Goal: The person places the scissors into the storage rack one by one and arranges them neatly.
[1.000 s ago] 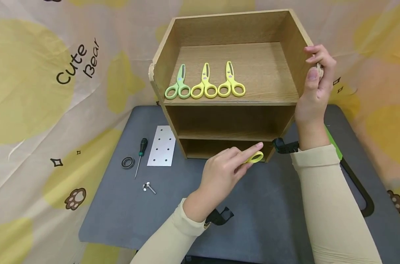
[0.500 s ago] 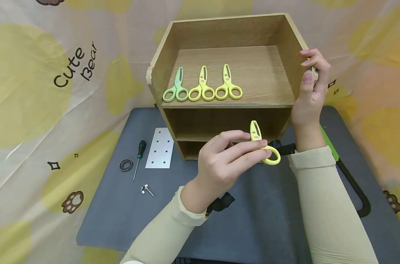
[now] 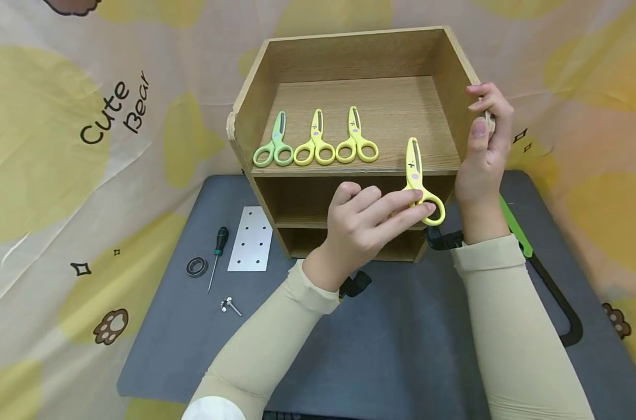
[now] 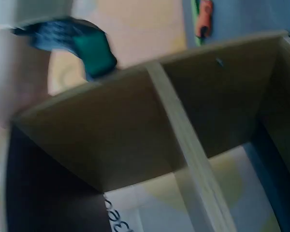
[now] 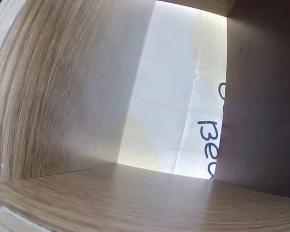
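My left hand (image 3: 360,219) pinches the ring handles of a pair of yellow children's scissors (image 3: 414,166), blades upward, just in front of the top shelf's right part. With curled fingers, my right hand (image 3: 483,140) grips the right side edge of the wooden shelf unit (image 3: 402,93). On its top shelf lie one pair of green scissors (image 3: 273,144) and two yellow pairs, a middle one (image 3: 315,140) and a right one (image 3: 356,140), side by side with blades pointing back. The left wrist view shows the unit's divider board (image 4: 183,135); the right wrist view shows a wooden compartment wall (image 5: 77,87).
On the grey table (image 3: 318,361), left of the unit, lie a white perforated plate (image 3: 251,239), a dark-handled screwdriver (image 3: 220,245), a black ring (image 3: 196,266) and silver bolts (image 3: 231,305). A tool with a green part and a curved black frame (image 3: 554,297) lies at the right.
My left hand has raised the yellow scissors from in front of the lower compartments to the top shelf's height. My right hand keeps its grip on the unit; the head view has shifted slightly.
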`<control>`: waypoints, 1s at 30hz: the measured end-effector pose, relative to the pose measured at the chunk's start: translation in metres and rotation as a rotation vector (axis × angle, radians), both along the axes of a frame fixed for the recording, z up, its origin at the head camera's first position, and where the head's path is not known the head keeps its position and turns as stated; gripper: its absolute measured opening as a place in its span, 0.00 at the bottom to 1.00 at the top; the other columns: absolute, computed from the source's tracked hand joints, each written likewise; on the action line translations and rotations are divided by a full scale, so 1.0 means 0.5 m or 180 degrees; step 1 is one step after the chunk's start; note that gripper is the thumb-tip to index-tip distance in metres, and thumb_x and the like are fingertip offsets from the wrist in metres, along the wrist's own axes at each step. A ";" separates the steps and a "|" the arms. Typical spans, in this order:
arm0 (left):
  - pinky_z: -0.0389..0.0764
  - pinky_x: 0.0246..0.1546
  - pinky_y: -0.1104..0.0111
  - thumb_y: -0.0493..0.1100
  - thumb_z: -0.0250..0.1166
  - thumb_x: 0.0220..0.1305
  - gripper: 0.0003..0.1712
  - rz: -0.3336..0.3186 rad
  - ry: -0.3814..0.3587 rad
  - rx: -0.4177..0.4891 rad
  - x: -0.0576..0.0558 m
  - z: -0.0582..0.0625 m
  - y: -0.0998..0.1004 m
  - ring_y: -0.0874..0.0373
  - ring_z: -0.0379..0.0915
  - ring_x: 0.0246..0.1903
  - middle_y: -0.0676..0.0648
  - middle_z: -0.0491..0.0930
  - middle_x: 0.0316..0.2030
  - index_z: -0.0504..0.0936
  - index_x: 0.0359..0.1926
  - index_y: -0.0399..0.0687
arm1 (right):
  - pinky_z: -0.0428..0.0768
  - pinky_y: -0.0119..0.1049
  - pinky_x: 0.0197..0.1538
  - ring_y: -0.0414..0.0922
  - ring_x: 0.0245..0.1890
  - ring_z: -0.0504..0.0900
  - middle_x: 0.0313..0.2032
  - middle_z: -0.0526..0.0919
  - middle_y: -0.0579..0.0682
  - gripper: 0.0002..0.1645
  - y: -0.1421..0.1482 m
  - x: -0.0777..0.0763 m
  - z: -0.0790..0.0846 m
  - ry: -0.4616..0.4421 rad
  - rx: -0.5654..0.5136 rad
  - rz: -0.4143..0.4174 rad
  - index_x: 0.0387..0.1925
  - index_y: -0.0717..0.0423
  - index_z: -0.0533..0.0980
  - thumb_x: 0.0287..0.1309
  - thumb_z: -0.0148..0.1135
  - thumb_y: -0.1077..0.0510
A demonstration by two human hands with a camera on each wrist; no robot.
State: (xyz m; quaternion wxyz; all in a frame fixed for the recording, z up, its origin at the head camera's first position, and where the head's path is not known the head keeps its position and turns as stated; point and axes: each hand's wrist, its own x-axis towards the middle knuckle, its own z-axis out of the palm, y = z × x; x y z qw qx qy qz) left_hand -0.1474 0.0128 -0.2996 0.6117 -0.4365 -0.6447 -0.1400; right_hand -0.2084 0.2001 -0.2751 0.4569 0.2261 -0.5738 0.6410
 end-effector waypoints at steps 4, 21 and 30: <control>0.63 0.30 0.67 0.35 0.69 0.70 0.14 0.0123 -0.0311 0.0011 -0.026 -0.014 0.005 0.66 0.69 0.18 0.59 0.89 0.43 0.93 0.47 0.60 | 0.61 0.41 0.72 0.55 0.65 0.70 0.54 0.78 0.51 0.25 -0.006 0.001 -0.003 -0.0014 0.0020 0.0051 0.42 0.69 0.69 0.72 0.56 0.47; 0.69 0.34 0.66 0.49 0.63 0.75 0.19 0.1111 -0.1229 -0.0566 -0.028 0.007 0.031 0.61 0.83 0.35 0.53 0.81 0.60 0.86 0.63 0.62 | 0.61 0.41 0.72 0.55 0.66 0.68 0.56 0.77 0.52 0.27 0.009 -0.010 -0.013 -0.0054 0.0091 0.0039 0.45 0.71 0.68 0.72 0.54 0.46; 0.70 0.26 0.70 0.49 0.64 0.72 0.28 0.1278 -0.1667 -0.0543 -0.002 -0.015 0.047 0.60 0.77 0.26 0.52 0.76 0.67 0.77 0.71 0.56 | 0.60 0.41 0.72 0.56 0.65 0.69 0.55 0.78 0.53 0.31 0.018 -0.017 -0.015 0.0021 0.0037 0.0041 0.44 0.71 0.69 0.71 0.58 0.42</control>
